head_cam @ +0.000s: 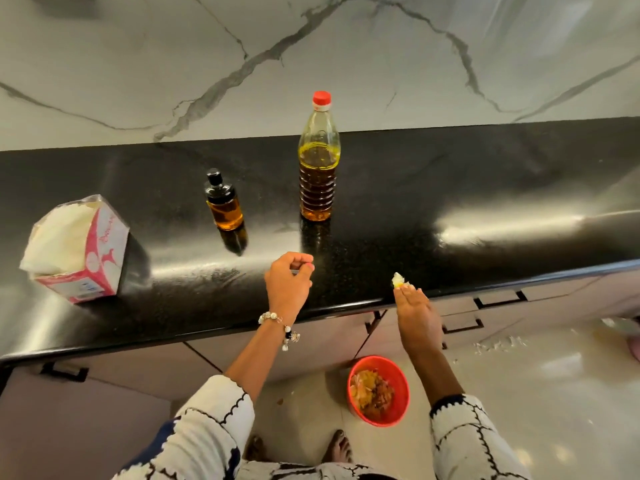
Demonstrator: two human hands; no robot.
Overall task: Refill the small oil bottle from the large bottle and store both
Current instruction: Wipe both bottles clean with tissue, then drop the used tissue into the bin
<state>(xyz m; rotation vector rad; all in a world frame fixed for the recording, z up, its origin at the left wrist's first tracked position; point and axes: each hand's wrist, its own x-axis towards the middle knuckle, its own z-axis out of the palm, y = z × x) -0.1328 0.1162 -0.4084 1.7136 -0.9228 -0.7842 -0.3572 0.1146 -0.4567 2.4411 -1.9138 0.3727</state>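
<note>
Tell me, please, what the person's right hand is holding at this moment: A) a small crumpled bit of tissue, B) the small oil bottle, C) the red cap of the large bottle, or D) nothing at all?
A: the right hand pinches a small crumpled white tissue piece at its fingertips above the counter edge, while the large bottle keeps its red cap on and the small oil bottle stands untouched.
</note>
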